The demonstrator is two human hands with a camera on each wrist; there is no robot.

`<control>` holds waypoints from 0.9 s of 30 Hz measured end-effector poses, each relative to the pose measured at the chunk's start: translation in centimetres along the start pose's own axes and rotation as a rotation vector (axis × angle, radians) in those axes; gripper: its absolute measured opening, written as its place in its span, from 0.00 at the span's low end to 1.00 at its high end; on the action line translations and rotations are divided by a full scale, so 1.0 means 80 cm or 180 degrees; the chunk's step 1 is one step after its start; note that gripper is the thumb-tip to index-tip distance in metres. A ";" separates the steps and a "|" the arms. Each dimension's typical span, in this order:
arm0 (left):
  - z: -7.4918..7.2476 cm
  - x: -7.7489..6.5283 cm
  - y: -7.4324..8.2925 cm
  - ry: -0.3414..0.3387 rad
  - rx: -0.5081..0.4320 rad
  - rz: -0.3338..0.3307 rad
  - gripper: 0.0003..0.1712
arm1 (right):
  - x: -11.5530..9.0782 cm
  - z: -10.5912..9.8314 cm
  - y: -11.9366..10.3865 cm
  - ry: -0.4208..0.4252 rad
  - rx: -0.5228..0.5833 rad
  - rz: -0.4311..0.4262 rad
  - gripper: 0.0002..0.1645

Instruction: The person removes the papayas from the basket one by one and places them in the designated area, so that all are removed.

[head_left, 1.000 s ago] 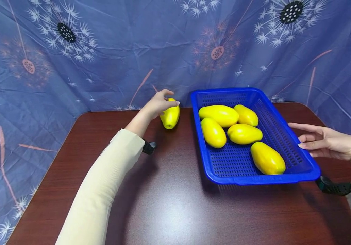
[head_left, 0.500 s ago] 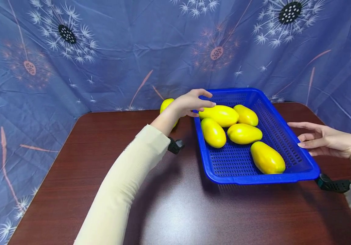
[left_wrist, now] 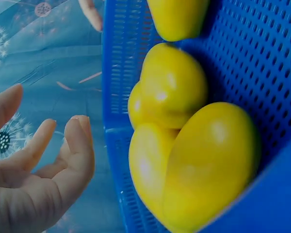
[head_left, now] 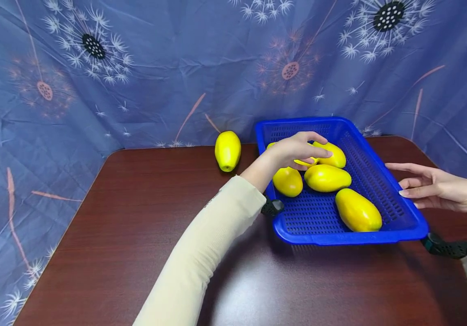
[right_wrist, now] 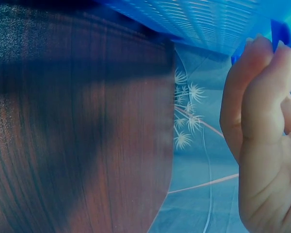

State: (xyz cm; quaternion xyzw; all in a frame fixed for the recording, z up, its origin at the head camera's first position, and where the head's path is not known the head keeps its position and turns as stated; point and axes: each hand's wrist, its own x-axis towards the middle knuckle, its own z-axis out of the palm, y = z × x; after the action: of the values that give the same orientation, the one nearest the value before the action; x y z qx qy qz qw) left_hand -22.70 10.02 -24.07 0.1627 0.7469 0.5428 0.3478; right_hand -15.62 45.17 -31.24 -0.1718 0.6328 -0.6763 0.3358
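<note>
Over the back left part of a blue plastic basket (head_left: pixel 351 237) hovers my left hand (head_left: pixel 292 149), its fingers apart and nothing between them. In the left wrist view the left hand (left_wrist: pixel 48 174) shows loosely bent fingers, apart from the fruit. Several smooth yellow papaya-like fruits (head_left: pixel 357 210) lie in the basket; the hand partly covers those at the back left. One more yellow fruit (head_left: pixel 227 151) stands on the table left of the basket. At the basket's right rim, my right hand (head_left: pixel 441 188) grips the edge with thumb and fingers; the right wrist view shows its fingertips (right_wrist: pixel 257 48) there.
A dark brown wooden table (head_left: pixel 148 217) bears the basket. Behind it hangs a blue cloth (head_left: pixel 156 68) with a dandelion print, close to the table's back edge. Both wrists wear black straps, such as the strap (head_left: pixel 447 248) at the right.
My left hand has moved right, from the lone fruit on the table across the basket's left rim to above the fruits inside. That fruit stayed put. The right hand keeps its place on the rim.
</note>
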 end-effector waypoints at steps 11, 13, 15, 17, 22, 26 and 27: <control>0.024 0.016 -0.013 -0.0107 -0.0062 -0.0101 0.24 | -0.003 0.000 0.002 0.0224 -0.0155 0.0093 0.41; 0.029 0.019 -0.015 -0.0207 0.0010 -0.0133 0.25 | -0.004 0.000 0.002 0.0269 -0.0190 0.0118 0.41; 0.032 0.021 -0.018 -0.0361 0.0072 -0.0156 0.27 | -0.004 0.001 0.001 0.0335 -0.0261 0.0164 0.41; 0.036 0.024 -0.021 -0.0482 0.0130 -0.0198 0.29 | -0.002 0.002 0.000 0.0352 -0.0342 0.0205 0.40; 0.053 0.036 -0.024 -0.0552 0.0284 -0.0392 0.28 | 0.001 0.001 -0.003 0.0261 -0.0381 0.0199 0.40; 0.067 0.047 -0.030 -0.0535 0.0434 -0.0608 0.28 | 0.000 0.003 -0.003 0.0242 -0.0285 0.0150 0.40; 0.069 0.049 -0.031 -0.0545 0.0458 -0.0651 0.28 | 0.000 0.003 -0.003 0.0236 -0.0270 0.0142 0.40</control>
State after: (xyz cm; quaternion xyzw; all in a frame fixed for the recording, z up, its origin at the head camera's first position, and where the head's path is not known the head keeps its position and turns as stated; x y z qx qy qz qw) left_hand -21.30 15.38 -28.66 0.1559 0.7641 0.4338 0.4512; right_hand -15.51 44.98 -30.96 -0.1465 0.6765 -0.6471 0.3195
